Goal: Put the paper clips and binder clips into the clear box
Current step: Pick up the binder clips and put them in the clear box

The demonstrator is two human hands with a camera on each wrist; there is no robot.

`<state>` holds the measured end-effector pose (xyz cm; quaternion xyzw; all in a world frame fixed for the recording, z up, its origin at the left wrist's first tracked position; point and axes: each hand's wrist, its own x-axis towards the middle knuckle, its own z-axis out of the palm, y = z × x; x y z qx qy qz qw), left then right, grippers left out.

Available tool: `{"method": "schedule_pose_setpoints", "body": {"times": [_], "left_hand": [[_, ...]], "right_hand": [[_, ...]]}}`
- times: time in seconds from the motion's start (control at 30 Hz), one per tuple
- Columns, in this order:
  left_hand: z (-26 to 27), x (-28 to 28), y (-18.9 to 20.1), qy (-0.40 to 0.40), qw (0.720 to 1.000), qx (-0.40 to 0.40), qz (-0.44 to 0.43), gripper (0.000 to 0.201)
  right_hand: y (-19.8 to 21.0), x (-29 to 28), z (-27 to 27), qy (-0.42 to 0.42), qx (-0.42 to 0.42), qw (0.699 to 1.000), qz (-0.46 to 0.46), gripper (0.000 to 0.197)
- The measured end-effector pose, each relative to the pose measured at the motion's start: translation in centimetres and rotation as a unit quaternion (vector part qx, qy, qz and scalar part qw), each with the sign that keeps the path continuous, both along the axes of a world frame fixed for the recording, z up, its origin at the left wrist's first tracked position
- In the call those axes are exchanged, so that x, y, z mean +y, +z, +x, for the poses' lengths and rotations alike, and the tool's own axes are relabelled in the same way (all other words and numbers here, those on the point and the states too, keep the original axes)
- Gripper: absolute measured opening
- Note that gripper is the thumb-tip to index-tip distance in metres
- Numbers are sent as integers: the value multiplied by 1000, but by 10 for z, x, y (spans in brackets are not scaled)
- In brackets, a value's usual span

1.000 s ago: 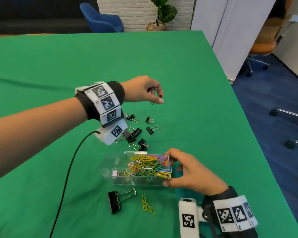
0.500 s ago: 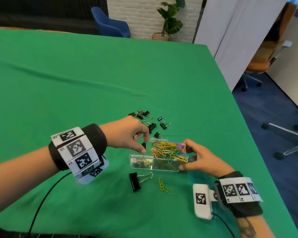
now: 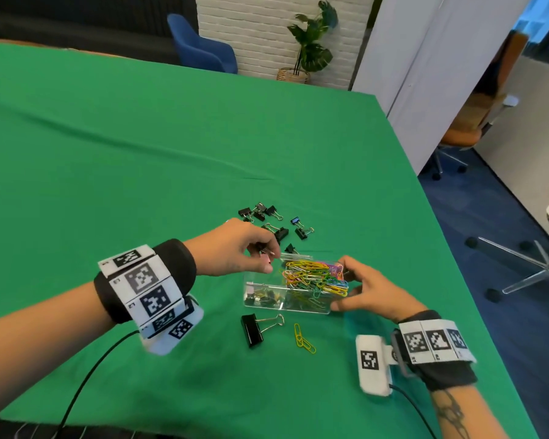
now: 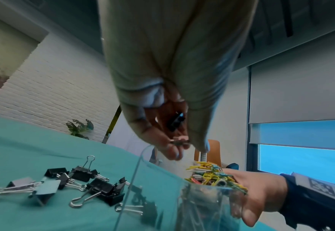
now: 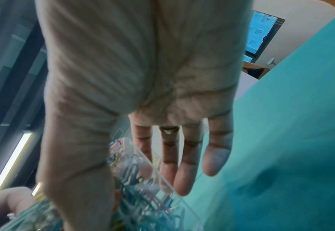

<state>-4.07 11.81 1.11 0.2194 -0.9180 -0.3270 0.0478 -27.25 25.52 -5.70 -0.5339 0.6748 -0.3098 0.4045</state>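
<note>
With the left hand (image 3: pixel 235 248) pinching a small black binder clip (image 4: pixel 175 121) just above the clear plastic box (image 3: pixel 295 307) that the right hand (image 3: pixel 370 293) steadies, coloured paper clips (image 3: pixel 314 277) fill it, though several clips remain on the green surface (image 3: pixel 140 153) beyond and beneath both hands.

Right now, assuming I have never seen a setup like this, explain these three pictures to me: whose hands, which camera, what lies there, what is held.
No machine here: a person works with bare hands, wearing wristbands with black-and-white markers. The wide picture comes from a head camera; the other two come from cameras on each wrist, looking along the palm.

On the green cloth-covered table stands a clear plastic box heaped with colourful paper clips. Beyond it lie small black binder clips; in front lie a large black binder clip and yellow paper clips.

The left hand pinches a small black binder clip above the box. The right hand steadies the box, thumb and fingers on either side.
</note>
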Motion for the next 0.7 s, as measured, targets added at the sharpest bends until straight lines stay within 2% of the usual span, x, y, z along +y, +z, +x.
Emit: {"method": "schedule_pose_setpoints", "body": {"times": [0.37,0.5,0.57,0.6,0.67,0.7], "left_hand": [[3,-1,-10,30,996,82,-24,14],[3,-3,-13,30,995,68,-63,31],[7,-4,-11,31,991,102,-75,39],[10,-3,-10,31,987,133,-84,41],[18,4,-6,17,976,195,-95,36],[21,11,-5,-3,973,205,-103,32]], "right_hand": [[1,0,1,4,2,1000,-1,61],[4,2,3,1,17,1000,12,66],[9,12,3,-26,84,996,27,70],[11,21,5,-44,158,986,39,68],[17,41,12,-36,319,945,67,53],[17,49,17,-14,346,935,84,44]]}}
